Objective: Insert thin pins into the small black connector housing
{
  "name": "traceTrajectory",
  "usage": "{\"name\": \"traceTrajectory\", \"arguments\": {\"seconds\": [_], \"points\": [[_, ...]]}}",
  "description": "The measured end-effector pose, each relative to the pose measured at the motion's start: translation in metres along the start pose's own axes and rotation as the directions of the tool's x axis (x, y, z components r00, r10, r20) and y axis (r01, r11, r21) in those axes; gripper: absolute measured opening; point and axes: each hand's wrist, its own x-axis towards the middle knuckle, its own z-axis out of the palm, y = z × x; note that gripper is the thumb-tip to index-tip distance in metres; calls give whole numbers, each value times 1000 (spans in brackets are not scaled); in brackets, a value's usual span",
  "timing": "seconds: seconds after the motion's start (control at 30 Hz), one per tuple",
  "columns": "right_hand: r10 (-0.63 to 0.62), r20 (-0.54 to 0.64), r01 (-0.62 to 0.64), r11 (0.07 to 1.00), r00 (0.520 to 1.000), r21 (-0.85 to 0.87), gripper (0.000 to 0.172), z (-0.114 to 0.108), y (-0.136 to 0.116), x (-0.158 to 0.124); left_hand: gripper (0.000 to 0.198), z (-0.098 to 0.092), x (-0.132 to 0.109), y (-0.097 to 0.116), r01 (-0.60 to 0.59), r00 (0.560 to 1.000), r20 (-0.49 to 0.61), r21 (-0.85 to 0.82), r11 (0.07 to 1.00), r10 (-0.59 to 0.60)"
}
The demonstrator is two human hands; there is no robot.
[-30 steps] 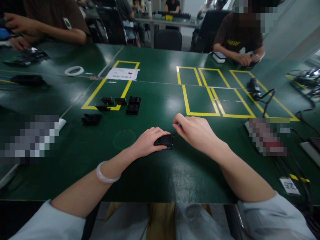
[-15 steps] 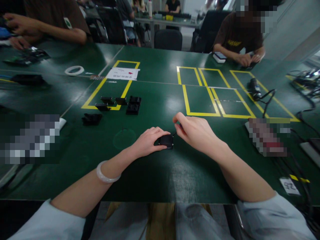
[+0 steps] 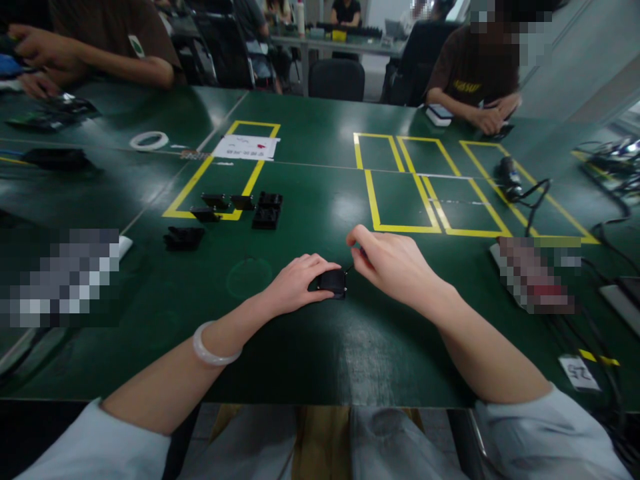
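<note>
Between the thumb and fingers of my left hand [image 3: 299,283], a small black block [image 3: 332,283] is held down flat on the green table [image 3: 280,353]. Bright metal dots, perhaps screw ends, show at its right edge. My right hand [image 3: 387,257] is closed in a pinch just right of the block. From its fingertips a thin dark rod [image 3: 349,268] slants down to the block's upper right corner; most of it is hidden, so its kind is unclear. A white bracelet [image 3: 215,345] circles my left wrist.
Several black plates [image 3: 243,202] and blocks [image 3: 268,210] stand ahead on the left, near yellow tape outlines [image 3: 400,229]. A tape roll [image 3: 149,141] and a paper sheet [image 3: 246,147] lie farther back. Cables [image 3: 600,333] run along the right. Two people work across the table.
My left hand and the black block stay in place. My right fingers have shifted very slightly around the thin rod. Across the table, the right-hand person's hands have moved.
</note>
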Motion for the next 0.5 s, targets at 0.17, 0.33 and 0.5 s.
{"name": "traceTrajectory", "arguments": {"seconds": [0.17, 0.33, 0.5], "points": [[-12, -21, 13, 1000, 1000, 19, 22, 0, -1, 0, 45, 0, 0, 0, -5, 1000, 2, 0, 1000, 5], [-12, -23, 13, 1000, 1000, 23, 22, 0, 0, 1, 45, 0, 0, 0, -2, 1000, 7, 8, 1000, 2], [-12, -26, 13, 999, 1000, 31, 22, -1, 0, 1, 45, 1, 0, 0, -6, 1000, 1, 1, 1000, 6]]}}
